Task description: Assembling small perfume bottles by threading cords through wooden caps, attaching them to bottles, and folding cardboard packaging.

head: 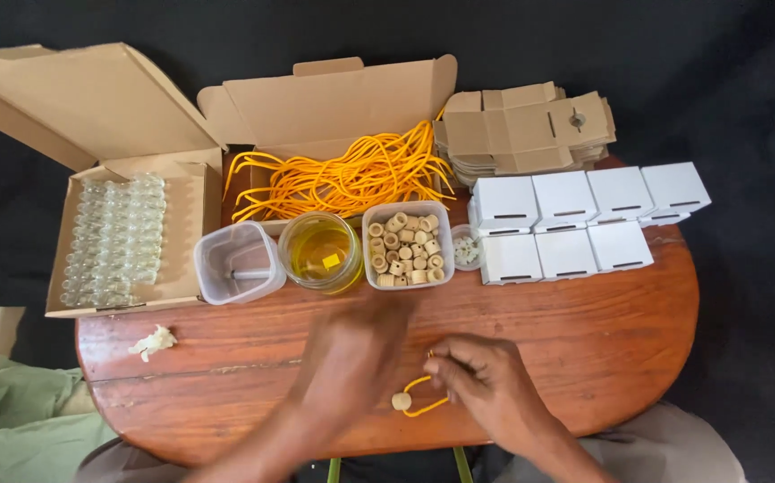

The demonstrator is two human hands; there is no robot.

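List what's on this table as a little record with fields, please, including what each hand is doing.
Surface: oval wooden table
Left hand: blurred, above the table in front of the containers; grip unclear
Right hand: pinching a yellow cord loop with a wooden bead on it
Containers: tub of wooden beads, jar of yellow liquid, nearly empty plastic tub
Back row: box of small glass vials, box of yellow cords, flat cardboard blanks
Right side: folded white boxes

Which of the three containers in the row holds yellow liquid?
The round middle container, between the nearly empty square tub on its left and the tub of cork rings on its right.
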